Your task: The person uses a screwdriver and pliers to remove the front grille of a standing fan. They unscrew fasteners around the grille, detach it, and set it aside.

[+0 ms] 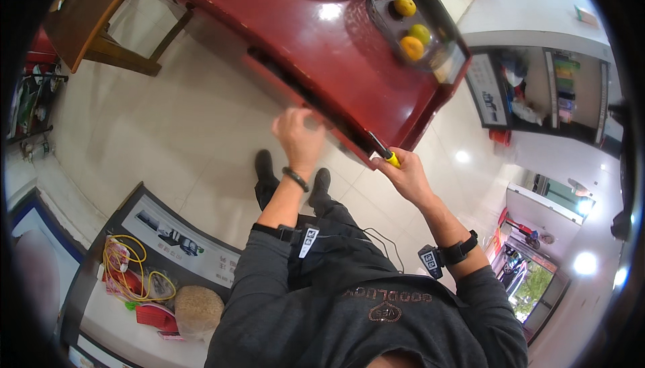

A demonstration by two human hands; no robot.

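From my end, I'm judging the step in hand as work at the open drawer (344,138), which is sitting partly out along the near edge of the red table (316,25). My right hand (408,177) is grasping a black-and-yellow tool (384,150) at the drawer's right end, its dark tip pointing far and left. My left hand (300,138) is working farther left, by the drawer front; blur is hiding its fingers, so I can't tell whether they're clenched, released or pinching something. The tray (390,25) of fruit (412,48) is lying at the table's far right. I'm guessing the next move is calling for the left hand steadying the drawer front while the right is keeping the tool clear of its rim.
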